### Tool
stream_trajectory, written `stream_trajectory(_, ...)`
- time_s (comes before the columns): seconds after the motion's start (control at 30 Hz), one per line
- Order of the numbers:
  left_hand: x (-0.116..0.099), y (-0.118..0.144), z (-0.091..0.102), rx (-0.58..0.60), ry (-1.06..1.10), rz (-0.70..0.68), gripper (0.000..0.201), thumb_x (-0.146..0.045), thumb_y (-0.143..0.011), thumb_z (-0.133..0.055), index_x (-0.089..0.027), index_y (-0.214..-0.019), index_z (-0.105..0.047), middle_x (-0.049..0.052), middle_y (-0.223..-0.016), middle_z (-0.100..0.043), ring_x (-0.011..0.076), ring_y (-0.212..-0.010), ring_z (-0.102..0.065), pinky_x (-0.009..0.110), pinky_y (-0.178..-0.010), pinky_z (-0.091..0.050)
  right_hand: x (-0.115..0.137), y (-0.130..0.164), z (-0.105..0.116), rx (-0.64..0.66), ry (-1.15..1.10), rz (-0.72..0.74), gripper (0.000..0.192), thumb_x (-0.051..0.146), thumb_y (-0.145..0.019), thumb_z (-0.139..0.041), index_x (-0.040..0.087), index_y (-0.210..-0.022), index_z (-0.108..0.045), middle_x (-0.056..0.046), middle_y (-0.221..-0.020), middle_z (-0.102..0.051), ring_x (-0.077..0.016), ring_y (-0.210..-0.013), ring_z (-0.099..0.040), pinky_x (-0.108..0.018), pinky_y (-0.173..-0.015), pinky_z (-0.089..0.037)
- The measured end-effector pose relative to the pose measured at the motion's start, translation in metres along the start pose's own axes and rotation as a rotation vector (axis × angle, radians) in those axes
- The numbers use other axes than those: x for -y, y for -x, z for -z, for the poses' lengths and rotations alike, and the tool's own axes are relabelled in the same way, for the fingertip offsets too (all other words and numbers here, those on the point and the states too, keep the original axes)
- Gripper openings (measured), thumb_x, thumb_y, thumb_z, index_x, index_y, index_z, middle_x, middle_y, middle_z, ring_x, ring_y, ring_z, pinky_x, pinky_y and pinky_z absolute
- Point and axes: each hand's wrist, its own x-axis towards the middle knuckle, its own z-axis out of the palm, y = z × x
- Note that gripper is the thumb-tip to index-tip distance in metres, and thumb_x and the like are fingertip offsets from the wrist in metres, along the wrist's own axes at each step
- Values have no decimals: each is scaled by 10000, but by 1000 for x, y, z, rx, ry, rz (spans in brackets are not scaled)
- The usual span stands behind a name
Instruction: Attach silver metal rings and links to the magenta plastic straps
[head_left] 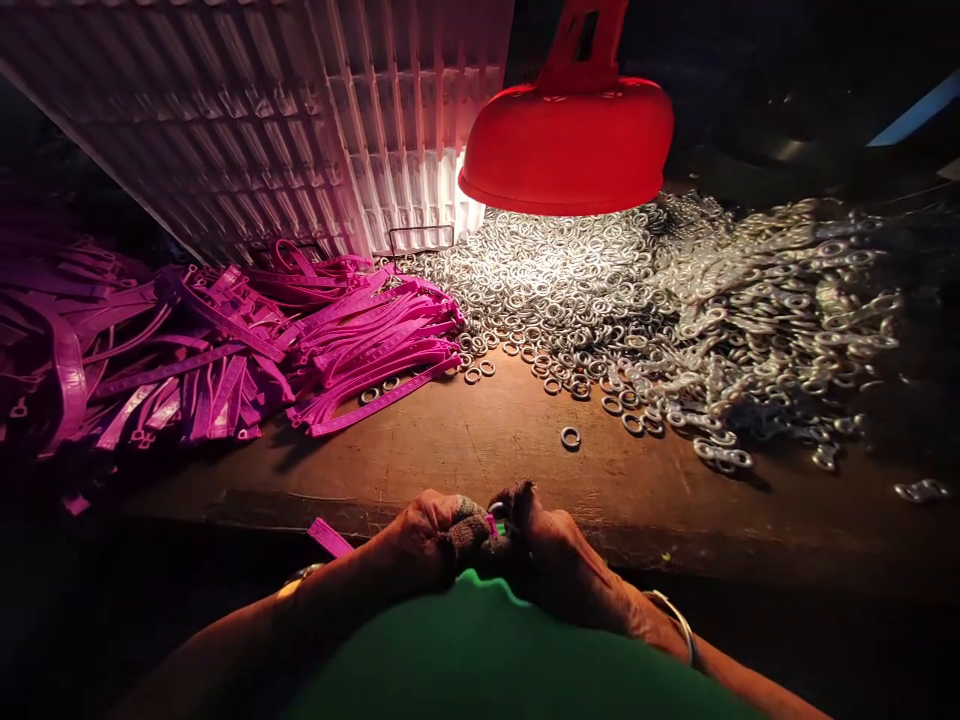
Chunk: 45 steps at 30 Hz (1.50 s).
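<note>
My left hand (424, 535) and my right hand (551, 550) are pressed together at the near edge of the wooden table (465, 450), fingertips wrapped in dark cloth. Between them I pinch a small pink piece with a metal ring (493, 516), mostly hidden by the fingers. A pink plastic strap end (328, 537) sticks out to the left below my left hand. One loose metal ring (571, 437) lies on the table just beyond my hands.
A heap of pink plastic straps (225, 350) fills the left. A big pile of metal rings (570, 280) lies under a red lamp (570, 140), with linked metal pieces (787, 320) on the right. A white ribbed panel (285, 110) leans at the back.
</note>
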Motion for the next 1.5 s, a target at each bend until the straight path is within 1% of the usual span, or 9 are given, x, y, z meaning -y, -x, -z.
stream_trajectory(0.2, 2, -6, -5, -87, -12, 4, 514, -603, -625, -693, -145, -536, -480, -16, -504, -431, 66, -475, -352, 224, -459, -240, 15, -3, 7, 273, 265, 67, 264, 162, -713, -512, 195, -915, -346, 4, -660, -551, -90, -513, -401, -202, -441, -259)
stream_trajectory(0.37, 15, -15, -1, -44, -69, -25, 528, -578, -581, -738, -147, -502, -444, -30, -485, -400, 59, -461, -350, 215, -445, -250, 30, -9, 12, 406, 457, 41, 204, 162, -747, -499, 163, -929, -408, 3, -625, -535, -81, -462, -348, -213, -429, -226)
stream_trajectory(0.47, 17, -18, 2, -21, -34, 12, 482, -544, -619, -734, -130, -545, -497, -30, -499, -417, 62, -471, -354, 211, -458, -256, 37, -16, 19, 442, 575, 139, 192, 208, -776, -530, 144, -942, -460, -35, -711, -582, -94, -498, -406, -219, -451, -242)
stream_trajectory(0.67, 2, -38, 14, -8, -54, 14, 461, -562, -661, -705, -115, -662, -593, -13, -541, -472, 77, -505, -374, 218, -482, -268, 23, -30, 34, 301, 780, 240, 177, 339, -868, -522, 176, -912, -468, -24, -744, -607, -113, -530, -497, -218, -458, -244)
stream_trajectory(0.8, 0, -70, 24, -125, -170, -13, 559, -660, -587, -701, -128, -579, -528, -40, -481, -411, 60, -466, -299, 221, -469, -213, 4, -37, 38, 56, 840, 285, 218, 346, -869, -545, 173, -951, -440, -33, -740, -616, -130, -533, -521, -230, -436, -211)
stream_trajectory(0.93, 5, -93, 28, -102, -212, -18, 621, -737, -546, -663, -162, -545, -431, -54, -478, -365, 55, -466, -260, 227, -472, -172, -6, -41, 45, -19, 743, 311, 191, 349, -899, -520, 173, -924, -449, -17, -684, -581, -117, -523, -503, -226, -464, -250)
stream_trajectory(1.17, -14, -62, 28, 115, -205, -6, 369, -492, -774, -600, -134, -706, -547, -70, -538, -308, 60, -487, -208, 229, -453, -142, -7, -29, 46, 187, 383, 433, 257, 224, -914, -423, 160, -1156, -367, -7, -795, -533, -78, -584, -403, -190, -520, -338)
stream_trajectory(1.3, -28, -47, 29, 233, -251, 120, 387, -501, -794, -579, -122, -715, -592, -74, -483, -282, 61, -440, -198, 248, -426, -120, 9, -14, 43, 304, 512, 413, 269, 148, -818, -491, 153, -1077, -416, -35, -843, -542, -82, -586, -379, -212, -511, -304)
stream_trajectory(1.5, -26, -27, 9, 151, -246, 137, 445, -558, -749, -616, -144, -630, -504, -70, -492, -309, 52, -437, -226, 246, -418, -125, 11, 7, 28, 157, 612, 305, 144, 144, -818, -463, 167, -953, -419, 4, -683, -534, -88, -493, -373, -243, -476, -209)
